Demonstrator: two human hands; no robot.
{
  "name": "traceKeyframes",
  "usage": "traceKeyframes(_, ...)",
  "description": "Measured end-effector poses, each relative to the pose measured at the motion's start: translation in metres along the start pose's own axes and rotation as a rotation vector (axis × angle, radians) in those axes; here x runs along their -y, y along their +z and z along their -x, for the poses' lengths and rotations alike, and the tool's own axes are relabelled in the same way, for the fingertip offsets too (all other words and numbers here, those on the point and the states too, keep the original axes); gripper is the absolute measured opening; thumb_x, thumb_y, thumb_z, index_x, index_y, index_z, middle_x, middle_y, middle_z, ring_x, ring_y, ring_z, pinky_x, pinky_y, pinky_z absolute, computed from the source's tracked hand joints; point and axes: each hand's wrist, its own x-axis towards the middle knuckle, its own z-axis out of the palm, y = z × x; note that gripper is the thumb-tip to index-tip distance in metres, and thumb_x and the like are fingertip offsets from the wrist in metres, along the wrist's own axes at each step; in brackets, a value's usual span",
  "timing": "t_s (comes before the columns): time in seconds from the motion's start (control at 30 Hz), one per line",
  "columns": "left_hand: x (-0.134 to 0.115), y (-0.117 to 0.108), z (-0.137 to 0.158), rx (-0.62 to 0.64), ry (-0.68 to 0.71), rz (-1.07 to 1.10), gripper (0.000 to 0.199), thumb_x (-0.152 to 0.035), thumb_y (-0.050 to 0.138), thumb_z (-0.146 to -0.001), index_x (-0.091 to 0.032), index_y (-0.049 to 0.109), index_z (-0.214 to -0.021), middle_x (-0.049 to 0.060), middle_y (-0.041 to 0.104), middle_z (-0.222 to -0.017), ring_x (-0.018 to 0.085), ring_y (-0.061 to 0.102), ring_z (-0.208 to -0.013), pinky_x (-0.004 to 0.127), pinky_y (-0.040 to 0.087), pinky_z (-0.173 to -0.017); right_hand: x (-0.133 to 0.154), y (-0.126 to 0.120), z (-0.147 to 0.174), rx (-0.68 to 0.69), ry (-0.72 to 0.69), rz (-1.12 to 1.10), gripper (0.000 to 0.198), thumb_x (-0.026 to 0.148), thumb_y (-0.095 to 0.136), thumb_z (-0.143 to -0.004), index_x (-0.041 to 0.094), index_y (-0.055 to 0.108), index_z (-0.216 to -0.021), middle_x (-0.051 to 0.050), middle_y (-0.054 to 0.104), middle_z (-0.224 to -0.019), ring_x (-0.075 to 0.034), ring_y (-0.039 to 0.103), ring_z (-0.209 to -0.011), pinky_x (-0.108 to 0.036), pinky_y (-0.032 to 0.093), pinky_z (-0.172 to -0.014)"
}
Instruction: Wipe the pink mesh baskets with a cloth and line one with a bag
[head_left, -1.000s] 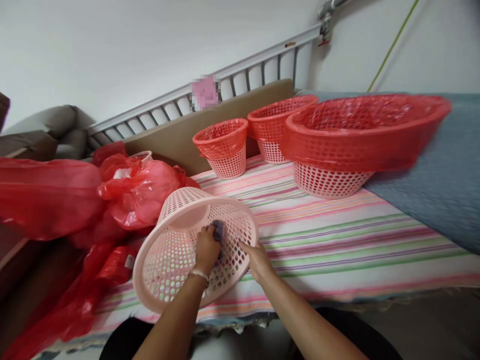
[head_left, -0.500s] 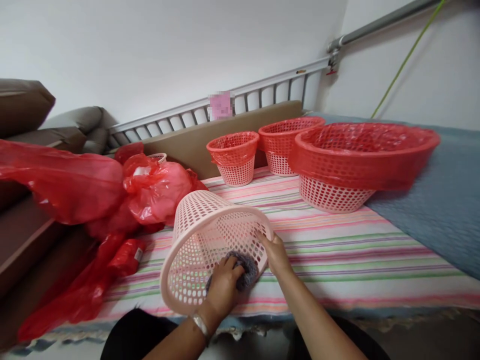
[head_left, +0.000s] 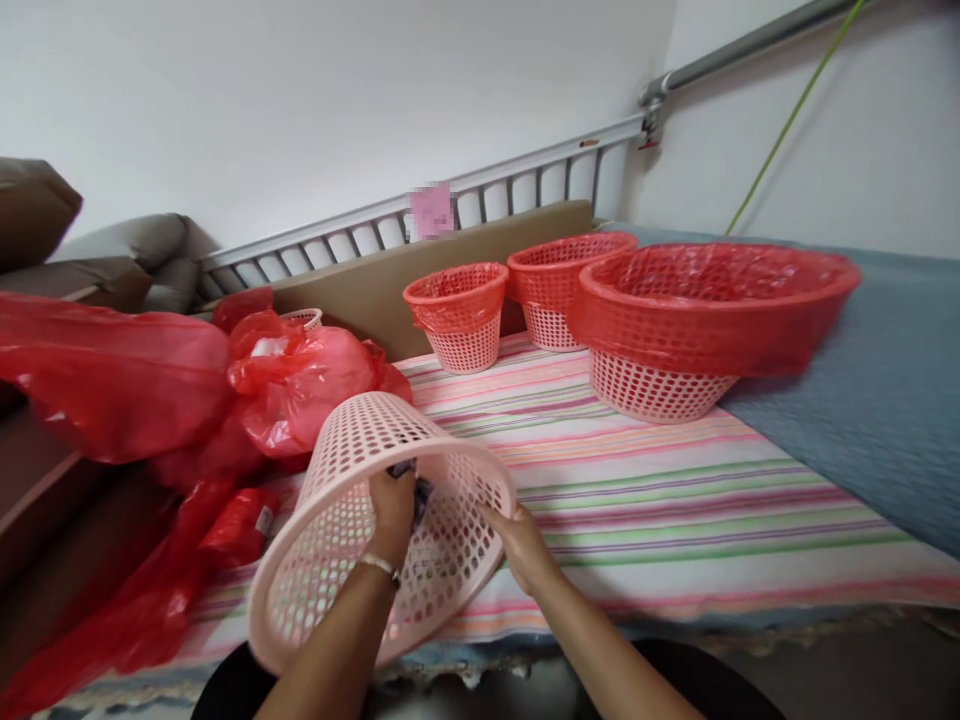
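Observation:
A pale pink perforated plastic basket (head_left: 367, 430) lies tipped on its side on the striped cloth (head_left: 660, 520), its mouth facing me. My left hand (head_left: 391, 505), with a bracelet at the wrist, reaches inside it and grips a dark grey cloth (head_left: 421, 500) against the inner wall near the upper side. Part of that cloth and the fingertips are hidden by the rim and the hand. At the right side of the mouth, my right hand (head_left: 521, 545) is closed on the rim, thumb outside and fingers within.
Three baskets lined with red plastic bags stand behind: a small one (head_left: 461, 320), a middle one (head_left: 555, 325) and a larger one (head_left: 660, 385). Red plastic bags (head_left: 307, 390) and a red roll (head_left: 236, 525) lie at left. A radiator (head_left: 510, 200) runs along the wall.
My left hand has moved with the cloth from the lower inner wall up and deeper into the basket. The basket has shifted left and toward me, my right hand still on its rim.

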Motion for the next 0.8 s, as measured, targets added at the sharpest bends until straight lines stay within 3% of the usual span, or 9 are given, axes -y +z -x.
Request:
traceKeyframes(0.13,0.011,0.007,-0.034,-0.020,-0.046,-0.171,0.030,-0.010,0.050,-0.076,-0.017,0.062,-0.103,0.010,0.066,-0.101,0.029,0.058,-0.104,0.040,0.045,-0.085,-0.003,0.007,0.002,0.052,0.029,-0.052,0.040,0.039,0.078,-0.057,0.014,0.069,-0.087,-0.006,0.072,-0.077,-0.024,0.066,-0.073,-0.035,0.050,-0.071)
traceKeyframes(0.3,0.028,0.019,-0.039,0.065,-0.014,-0.325,0.033,-0.015,0.053,-0.076,-0.016,0.059,-0.109,0.015,0.055,-0.121,0.029,0.055,-0.108,0.039,0.044,-0.087,-0.004,0.010,-0.007,0.036,0.083,-0.168,0.043,0.036,0.079,-0.055,0.013,0.068,-0.089,-0.008,0.072,-0.078,-0.025,0.067,-0.075,-0.036,0.051,-0.073)
traceKeyframes(0.53,0.031,0.012,-0.051,0.208,-0.009,-0.362,0.036,-0.015,0.057,-0.073,-0.012,0.060,-0.108,0.014,0.065,-0.105,0.025,0.061,-0.098,0.030,0.044,-0.082,-0.011,0.013,-0.011,-0.024,0.081,-0.224,0.048,0.036,0.079,-0.055,0.013,0.065,-0.096,-0.008,0.072,-0.082,-0.025,0.067,-0.076,-0.037,0.052,-0.073)
traceKeyframes(0.67,0.015,0.011,-0.025,0.236,-0.022,-0.340,0.029,-0.021,0.058,-0.073,-0.014,0.062,-0.101,0.013,0.067,-0.098,0.025,0.063,-0.090,0.030,0.045,-0.074,-0.016,0.012,-0.011,-0.049,0.058,-0.221,0.048,0.036,0.078,-0.057,0.013,0.065,-0.096,-0.008,0.072,-0.080,-0.025,0.067,-0.078,-0.037,0.052,-0.071)
traceKeyframes(0.8,-0.011,0.006,0.029,0.268,0.045,-0.288,0.026,-0.017,0.057,-0.071,-0.015,0.063,-0.096,0.010,0.065,-0.094,0.021,0.061,-0.089,0.026,0.044,-0.077,-0.020,0.011,-0.012,-0.073,0.042,-0.229,0.049,0.038,0.077,-0.058,0.014,0.065,-0.099,-0.007,0.072,-0.081,-0.024,0.067,-0.076,-0.035,0.052,-0.070)
